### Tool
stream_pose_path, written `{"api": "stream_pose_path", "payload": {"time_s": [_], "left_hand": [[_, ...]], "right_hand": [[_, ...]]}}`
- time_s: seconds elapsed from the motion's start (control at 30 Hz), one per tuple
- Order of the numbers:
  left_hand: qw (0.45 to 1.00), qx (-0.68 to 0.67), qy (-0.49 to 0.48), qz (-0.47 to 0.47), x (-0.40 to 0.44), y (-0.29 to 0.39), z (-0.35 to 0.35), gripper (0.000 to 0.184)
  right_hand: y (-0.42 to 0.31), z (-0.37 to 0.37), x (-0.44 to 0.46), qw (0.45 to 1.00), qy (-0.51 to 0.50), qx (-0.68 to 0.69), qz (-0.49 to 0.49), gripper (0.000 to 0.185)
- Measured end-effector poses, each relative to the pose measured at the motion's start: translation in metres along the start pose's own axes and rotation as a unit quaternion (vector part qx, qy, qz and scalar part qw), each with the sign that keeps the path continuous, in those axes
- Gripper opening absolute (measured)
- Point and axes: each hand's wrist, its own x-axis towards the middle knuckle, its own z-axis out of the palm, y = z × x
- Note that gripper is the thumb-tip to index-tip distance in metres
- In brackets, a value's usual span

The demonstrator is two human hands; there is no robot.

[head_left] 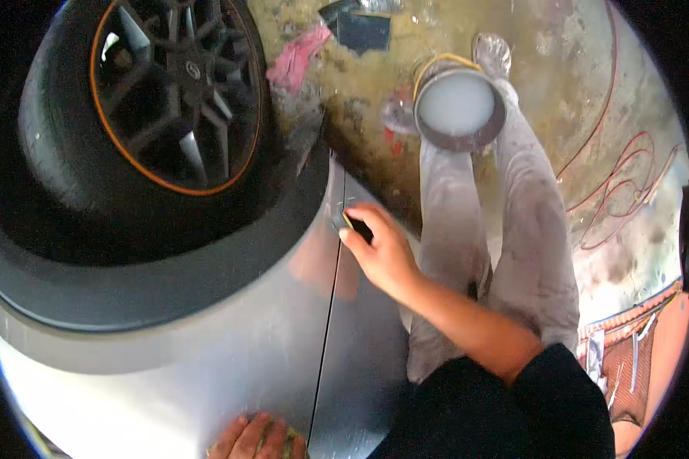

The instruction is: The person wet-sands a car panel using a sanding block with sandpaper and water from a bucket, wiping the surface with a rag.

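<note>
One silver-grey metal car body (237, 363) is curved around one black-tyred, orange-rimmed wheel (193, 73). Right of the wheel, one round grey bucket of cloudy liquid (467, 143) is placed by two pale-clad legs (530, 237), apparently for easy reach. Of two hands, the left hand (254, 441) is rested below the wheel, possibly as a brace; whether anything is gripped cannot be told. By the right hand (390, 258), one small black, yellow-edged block (359, 226) is gripped against the body, right of the wheel, presumably for fingertip control.

workshop: car (230, 359), stained floor (551, 99)
</note>
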Motion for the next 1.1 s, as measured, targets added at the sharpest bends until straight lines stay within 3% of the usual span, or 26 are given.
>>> {"api": "stream_pose_path", "payload": {"time_s": [0.2,0.33,0.4,0.47,0.53,0.6,0.7,0.87,0.93,0.97,1.0,1.1], "left_hand": [[1.000,-0.007,0.019,-0.005,0.004,0.003,-0.005,0.024],[0.999,0.031,-0.020,-0.006,-0.005,-0.002,0.012,0.025],[0.999,0.026,-0.032,-0.003,-0.006,-0.001,0.008,0.026],[1.000,0.020,-0.024,-0.001,-0.003,-0.002,0.009,0.026],[1.000,0.019,-0.014,0.002,0.001,-0.005,0.011,0.026],[1.000,0.015,-0.012,0.007,-0.001,-0.005,0.011,0.026],[1.000,0.012,-0.014,0.004,-0.003,-0.001,0.006,0.026],[1.000,0.020,-0.001,0.008,0.000,-0.007,0.012,0.026],[1.000,0.014,-0.009,0.008,-0.003,-0.003,0.007,0.026],[1.000,0.012,-0.014,0.006,-0.004,0.000,0.002,0.026],[1.000,0.011,-0.015,0.006,-0.005,0.003,0.001,0.026],[1.000,0.024,0.001,0.009,0.003,-0.006,0.011,0.026]], "right_hand": [[-0.003,-0.010,-0.022,0.997,-0.058,0.024,0.038,0.042],[-0.020,0.000,-0.030,0.993,-0.103,0.051,0.011,0.042],[-0.023,0.009,-0.030,0.990,-0.109,0.072,0.047,0.042],[-0.039,0.014,-0.039,0.995,-0.092,0.030,0.027,0.043],[-0.088,0.003,-0.053,0.989,-0.137,0.015,-0.044,0.043],[-0.075,0.009,-0.053,0.990,-0.128,-0.009,-0.059,0.043],[-0.030,0.015,-0.020,0.994,-0.075,0.052,0.053,0.041],[-0.064,0.010,-0.049,0.992,-0.093,0.007,-0.079,0.038],[-0.026,0.018,-0.037,0.995,-0.086,0.052,0.013,0.036],[-0.010,0.015,-0.021,0.982,-0.098,0.119,0.108,0.034],[-0.009,0.015,-0.015,0.996,-0.065,0.051,0.041,0.036],[-0.044,0.012,-0.050,0.993,-0.106,0.014,-0.046,0.043]]}}
